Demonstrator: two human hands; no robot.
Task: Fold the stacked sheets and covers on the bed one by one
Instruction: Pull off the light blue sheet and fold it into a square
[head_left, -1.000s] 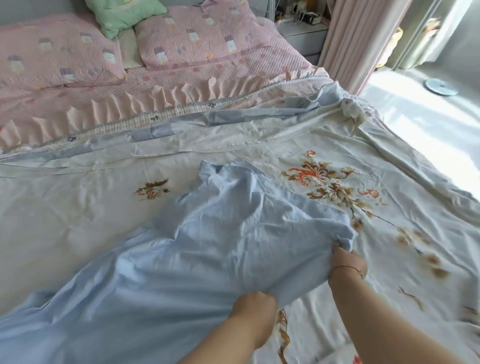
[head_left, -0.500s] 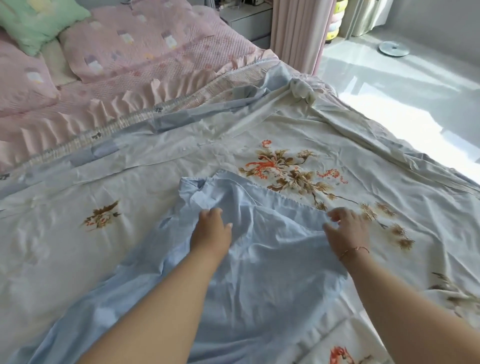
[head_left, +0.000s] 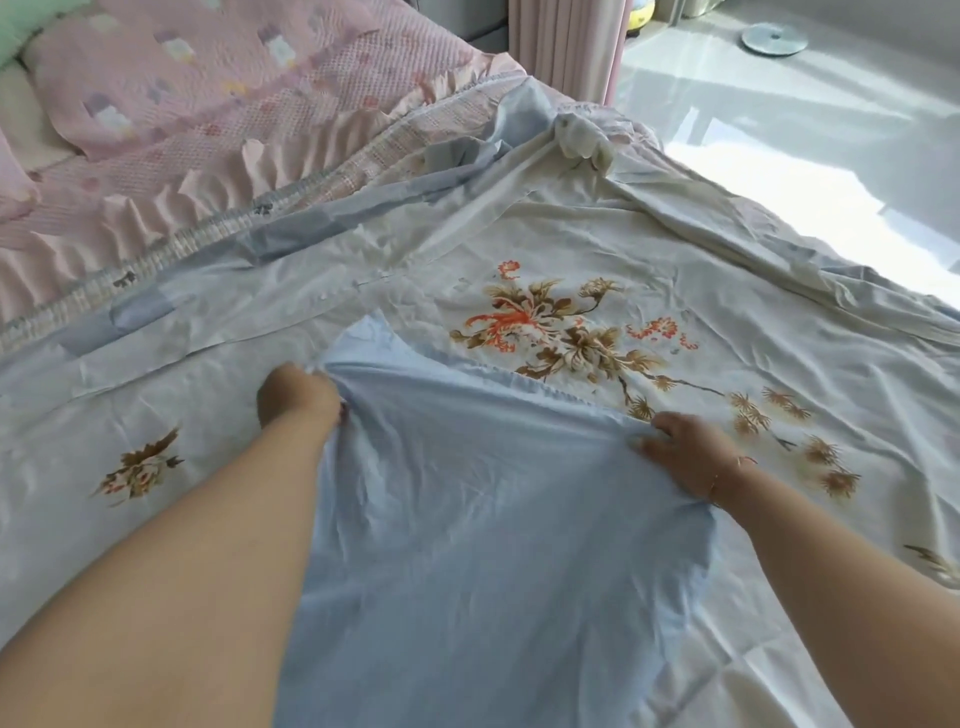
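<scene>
A plain light blue sheet (head_left: 467, 519) lay on top of a white floral cover (head_left: 675, 249), which was spread over the bed (head_left: 883, 291). The blue sheet reached from the near edge of the bed toward its middle, and its far edge ran across just below the orange and brown flower print (head_left: 550, 332). The left hand (head_left: 298, 400) was curled and gripped the far left part of the blue sheet, where the cloth gathered into folds. The right hand (head_left: 691, 457) pinched the far right edge of the same sheet, with the fingers bent on the cloth. The two hands were well apart, and the edge was stretched between them. At the far left corner of the bed lay a pink quilted pillow (head_left: 208, 73), and a pink ruffled cover (head_left: 218, 176) was beside it. A pink curtain (head_left: 566, 41) hung beyond the bed.
</scene>
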